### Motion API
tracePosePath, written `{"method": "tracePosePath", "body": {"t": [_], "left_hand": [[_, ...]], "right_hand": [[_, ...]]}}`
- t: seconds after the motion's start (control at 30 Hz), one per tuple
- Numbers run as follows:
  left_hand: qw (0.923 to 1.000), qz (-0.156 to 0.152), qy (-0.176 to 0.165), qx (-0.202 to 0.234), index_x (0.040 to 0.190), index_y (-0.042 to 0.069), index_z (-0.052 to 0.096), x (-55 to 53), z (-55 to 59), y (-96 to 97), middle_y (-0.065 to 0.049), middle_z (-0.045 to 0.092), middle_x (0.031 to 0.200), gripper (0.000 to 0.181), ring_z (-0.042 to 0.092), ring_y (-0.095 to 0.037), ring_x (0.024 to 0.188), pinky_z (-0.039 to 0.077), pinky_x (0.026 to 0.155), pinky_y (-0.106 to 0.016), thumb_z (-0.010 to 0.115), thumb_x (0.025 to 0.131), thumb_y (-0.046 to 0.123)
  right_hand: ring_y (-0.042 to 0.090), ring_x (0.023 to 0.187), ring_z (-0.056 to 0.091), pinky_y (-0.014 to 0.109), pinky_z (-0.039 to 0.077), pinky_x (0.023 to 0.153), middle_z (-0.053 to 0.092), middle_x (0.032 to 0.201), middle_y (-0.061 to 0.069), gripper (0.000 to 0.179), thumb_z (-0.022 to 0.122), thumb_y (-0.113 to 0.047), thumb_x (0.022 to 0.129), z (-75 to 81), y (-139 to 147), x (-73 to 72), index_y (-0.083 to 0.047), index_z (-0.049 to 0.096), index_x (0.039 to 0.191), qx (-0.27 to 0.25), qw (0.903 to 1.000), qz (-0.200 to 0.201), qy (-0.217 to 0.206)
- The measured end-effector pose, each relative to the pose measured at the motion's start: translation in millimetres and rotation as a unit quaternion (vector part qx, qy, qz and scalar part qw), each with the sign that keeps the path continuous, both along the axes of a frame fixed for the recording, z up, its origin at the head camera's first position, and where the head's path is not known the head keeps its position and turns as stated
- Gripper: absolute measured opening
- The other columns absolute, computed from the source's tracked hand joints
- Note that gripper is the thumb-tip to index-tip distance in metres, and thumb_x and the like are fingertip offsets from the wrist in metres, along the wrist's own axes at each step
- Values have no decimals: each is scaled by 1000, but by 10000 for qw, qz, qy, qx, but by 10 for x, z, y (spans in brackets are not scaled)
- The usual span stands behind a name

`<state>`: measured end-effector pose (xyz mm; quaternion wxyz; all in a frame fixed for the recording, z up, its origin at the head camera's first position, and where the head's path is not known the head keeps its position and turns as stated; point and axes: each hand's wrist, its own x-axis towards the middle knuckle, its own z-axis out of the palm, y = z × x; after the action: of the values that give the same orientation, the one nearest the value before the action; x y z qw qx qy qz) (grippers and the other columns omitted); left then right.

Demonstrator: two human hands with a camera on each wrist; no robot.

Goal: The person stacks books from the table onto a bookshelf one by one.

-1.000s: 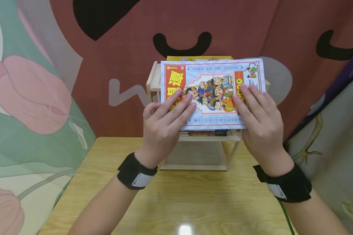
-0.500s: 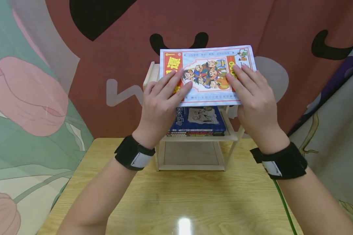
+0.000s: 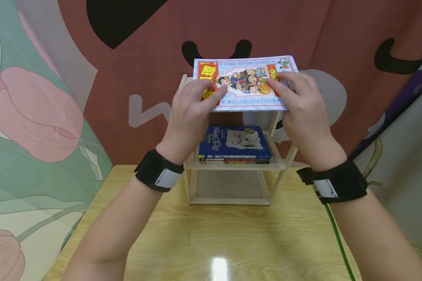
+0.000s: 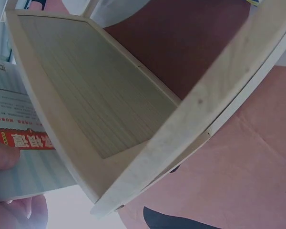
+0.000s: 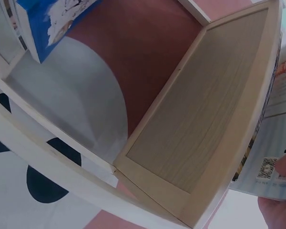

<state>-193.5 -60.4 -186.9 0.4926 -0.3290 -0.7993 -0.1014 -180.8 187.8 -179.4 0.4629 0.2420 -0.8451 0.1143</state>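
Observation:
A picture book (image 3: 246, 97) with a pale blue cover, red title bands and cartoon figures lies level at the top of a small wooden rack (image 3: 246, 166). My left hand (image 3: 190, 117) grips its near left corner, fingers on the cover and thumb below. At the near right corner my right hand (image 3: 307, 109) holds it the same way. Both wrist views show the book's printed back (image 4: 31, 171) past the rack's top shelf edge, with thumbs against it. The book hides most of the top shelf from the head view.
On the middle shelf lies a stack of books with a blue book (image 3: 244, 138) uppermost. The rack's bottom shelf (image 3: 228, 185) stands just above the wooden table (image 3: 197, 238). A printed curtain (image 3: 140, 58) hangs behind. A green cable (image 3: 337, 238) runs along the right forearm.
Both hands have carried the picture book away from me, over the rack's top. The yellow book behind it is now covered, and the blue book below has come into sight.

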Motion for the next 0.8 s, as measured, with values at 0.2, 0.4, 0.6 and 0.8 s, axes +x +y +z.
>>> {"method": "tracePosePath", "body": {"t": [0.2, 0.4, 0.6, 0.8], "left_hand": [[9994, -78, -330, 97, 121, 9, 59, -67, 31, 13, -10, 60, 116, 29, 56, -22, 112, 45, 100, -33, 58, 92, 9], [9969, -255, -712, 208, 110, 5, 53, -81, -5, -42, -9, 56, 116, 16, 55, -18, 113, 43, 103, -28, 53, 95, 8], [9936, -772, -755, 336, 112, 5, 57, -64, -57, -111, -9, 57, 118, 23, 52, -19, 112, 41, 103, -27, 51, 96, 20], [9893, -1040, -886, 503, 118, 4, 57, -55, -102, -151, -10, 57, 124, 28, 50, -20, 121, 36, 109, -28, 49, 99, 23]], "right_hand": [[35, 116, 38, 47, 35, 96, 49, 123, 20, 47, 36, 3, 91, 64, 24, -36, -10, 60, 129, 92, 9995, -231, -212], [33, 104, 45, 46, 37, 88, 56, 114, 18, 50, 34, 4, 81, 76, 31, -82, -4, 65, 119, -140, 9993, -257, -228], [30, 107, 54, 46, 42, 93, 65, 115, 14, 38, 51, -9, 82, 45, 81, -65, -5, 65, 117, -466, 9984, -209, -240], [28, 112, 56, 42, 43, 98, 67, 118, 10, 39, 68, -22, 81, -43, 204, -29, -9, 65, 118, -770, 9958, 297, -393]]}}
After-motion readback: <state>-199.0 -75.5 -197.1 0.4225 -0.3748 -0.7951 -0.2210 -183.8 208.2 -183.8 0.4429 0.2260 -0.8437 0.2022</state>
